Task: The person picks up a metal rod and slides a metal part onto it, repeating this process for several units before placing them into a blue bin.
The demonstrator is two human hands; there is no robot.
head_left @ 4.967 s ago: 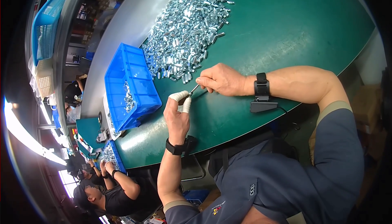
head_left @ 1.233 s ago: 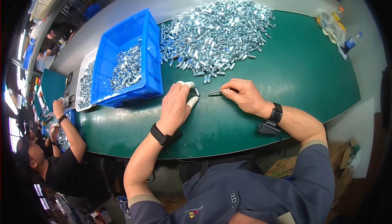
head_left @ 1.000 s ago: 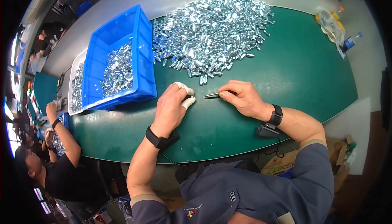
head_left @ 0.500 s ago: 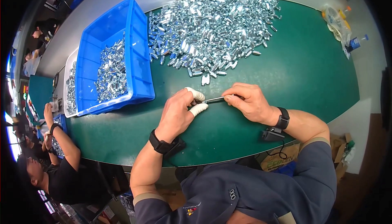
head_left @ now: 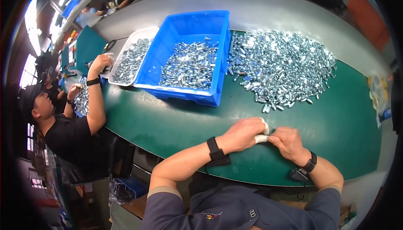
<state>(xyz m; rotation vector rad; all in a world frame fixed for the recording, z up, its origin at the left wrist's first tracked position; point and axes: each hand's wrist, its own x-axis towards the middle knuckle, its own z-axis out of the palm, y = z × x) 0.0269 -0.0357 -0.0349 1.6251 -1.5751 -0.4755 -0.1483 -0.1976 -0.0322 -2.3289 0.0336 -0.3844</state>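
My left hand [head_left: 245, 133] is closed in a pinch, with white coverings on its thumb and forefinger. What it pinches is hidden behind the covered fingertips. My right hand [head_left: 289, 142] is closed too, its fingertips nearly touching the left ones. Only a sliver of the thin metal rod [head_left: 268, 136] in its pinch shows between the two hands. Both hands are held over the near part of the green table [head_left: 168, 123]. Beyond them spreads a big heap of small shiny metal parts [head_left: 285, 66].
Left of the heap stands a blue bin [head_left: 220, 75] partly filled with the same metal parts. A white tray [head_left: 115, 77] of small parts sits beside it. A co-worker [head_left: 71, 121] reaches in at the left. Plastic bags [head_left: 378, 91] lie at the far right edge.
The view has swung left, so the bin, heap and hands appear farther right. My hands have come closer together, and the rod between them is now mostly hidden.
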